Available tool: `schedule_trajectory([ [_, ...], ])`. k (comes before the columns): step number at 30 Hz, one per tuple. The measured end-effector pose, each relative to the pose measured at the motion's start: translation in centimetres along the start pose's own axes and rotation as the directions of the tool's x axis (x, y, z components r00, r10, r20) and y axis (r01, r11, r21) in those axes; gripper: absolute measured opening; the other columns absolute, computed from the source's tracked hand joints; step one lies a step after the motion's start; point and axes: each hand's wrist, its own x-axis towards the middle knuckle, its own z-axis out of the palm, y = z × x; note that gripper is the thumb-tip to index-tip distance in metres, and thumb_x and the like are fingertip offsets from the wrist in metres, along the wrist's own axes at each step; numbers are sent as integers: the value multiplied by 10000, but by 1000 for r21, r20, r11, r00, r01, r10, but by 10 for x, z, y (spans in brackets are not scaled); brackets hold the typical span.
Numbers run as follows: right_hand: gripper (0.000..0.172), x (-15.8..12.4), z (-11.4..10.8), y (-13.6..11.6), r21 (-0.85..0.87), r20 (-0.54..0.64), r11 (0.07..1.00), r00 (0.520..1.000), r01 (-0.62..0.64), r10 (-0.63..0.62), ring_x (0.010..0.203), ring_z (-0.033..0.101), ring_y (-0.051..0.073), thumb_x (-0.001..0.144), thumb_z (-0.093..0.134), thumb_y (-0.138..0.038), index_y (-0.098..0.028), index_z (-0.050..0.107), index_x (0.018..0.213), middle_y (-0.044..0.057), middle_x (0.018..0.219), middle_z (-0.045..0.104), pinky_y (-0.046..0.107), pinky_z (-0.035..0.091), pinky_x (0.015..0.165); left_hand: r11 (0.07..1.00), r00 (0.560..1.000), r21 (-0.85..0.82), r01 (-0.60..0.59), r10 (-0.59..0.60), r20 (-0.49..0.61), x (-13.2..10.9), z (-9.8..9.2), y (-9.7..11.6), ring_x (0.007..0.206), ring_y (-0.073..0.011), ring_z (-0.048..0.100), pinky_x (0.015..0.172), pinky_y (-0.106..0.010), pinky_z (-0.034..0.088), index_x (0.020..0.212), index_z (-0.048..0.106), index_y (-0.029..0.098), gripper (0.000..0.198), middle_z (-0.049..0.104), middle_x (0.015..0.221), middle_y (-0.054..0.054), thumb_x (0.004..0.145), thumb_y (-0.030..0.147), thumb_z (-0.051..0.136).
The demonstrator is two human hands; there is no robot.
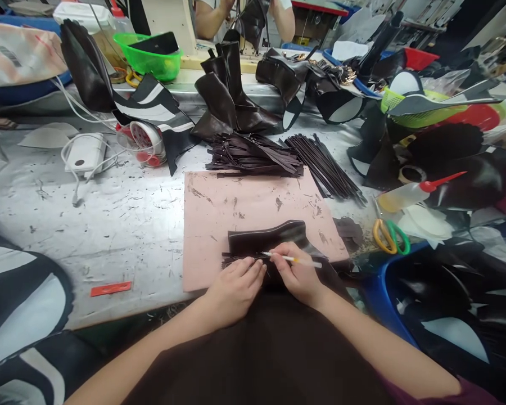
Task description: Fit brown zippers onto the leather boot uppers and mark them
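Note:
A dark brown leather piece [270, 239] lies on a pink work mat [244, 211] at the near edge of the table. My right hand [297, 275] pinches a thin white pen-like tool [293, 259] whose tip rests on the leather. My left hand [236, 287] lies on the leather's near left edge, fingers flat and pressed down. A large brown sheet [261, 354] covers my lap below both hands.
Dark strips [253, 154] and thin rods [324, 163] lie behind the mat. Orange-and-green scissors [390, 236] and a glue bottle [409, 194] are to the right. A green bowl [152, 56], a white power bank [84, 153] and leather boot parts [231, 95] stand further back. Another person sits across the table.

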Motion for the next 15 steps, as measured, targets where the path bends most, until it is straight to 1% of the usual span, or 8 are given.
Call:
schedule_trajectory([
  [1,117,-1,0,-1,-40,6,998,999,47,-47,627,570,138,848,424,-229,-196,508,774,24,685,577,272,477,589,1000,1000,1,-3,3,-7,0,0,0,1090,-243,484,930,-350,397,1204,481,54,405,555,1188,-106,815,118,390],
  [3,133,-1,1,-2,-75,24,993,996,88,-87,609,560,133,850,417,-214,-196,513,759,22,668,569,260,471,572,1000,1000,3,-5,5,-27,1,-1,0,1081,-238,489,925,-345,398,1195,488,54,400,558,1182,-108,816,116,375],
  [8,136,-1,3,-2,-78,65,993,994,88,-83,625,577,133,856,422,-212,-190,528,774,32,689,594,253,475,589,1000,999,11,-6,7,-41,2,0,0,1068,-234,498,924,-340,395,1191,483,37,413,565,1164,-123,803,95,355],
  [12,134,-2,3,-2,-101,64,990,994,96,-90,629,584,133,857,425,-206,-184,535,785,34,689,603,244,473,594,1000,999,21,-5,5,-37,1,1,1,1045,-233,510,910,-344,405,1182,484,32,405,573,1144,-132,806,95,347],
  [15,138,-2,4,-3,-122,72,986,992,115,-106,600,574,130,855,424,-208,-185,530,769,28,666,598,237,464,567,1000,999,15,-4,4,-51,1,2,2,1028,-235,519,893,-342,419,1173,488,28,404,580,1129,-132,804,92,337],
])
